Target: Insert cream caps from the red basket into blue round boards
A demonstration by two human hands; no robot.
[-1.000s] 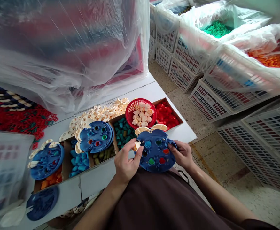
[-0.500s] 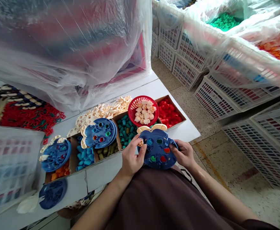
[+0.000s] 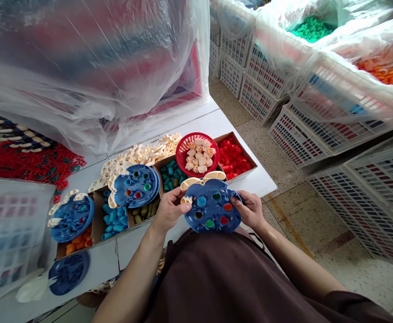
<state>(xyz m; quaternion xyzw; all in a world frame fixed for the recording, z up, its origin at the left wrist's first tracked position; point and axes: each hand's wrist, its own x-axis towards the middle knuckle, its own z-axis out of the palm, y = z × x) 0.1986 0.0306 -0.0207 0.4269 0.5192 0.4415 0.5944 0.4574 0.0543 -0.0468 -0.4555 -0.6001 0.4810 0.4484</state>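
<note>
Left hand (image 3: 168, 209) shifted left (pinching cream piece (image 3: 186, 201)); blue disc (image 3: 213, 210) in right hand (image 3: 251, 209)

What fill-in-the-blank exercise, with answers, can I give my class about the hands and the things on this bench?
1. The right hand grips a disc whose main colour is ____.
2. A small cream piece is held at the fingertips of the ____ hand.
3. The round bowl holding pale pieces is coloured ____.
4. The plastic parts in the leftmost cardboard box are coloured ____.

Missing words: blue; left; red; orange.
</note>
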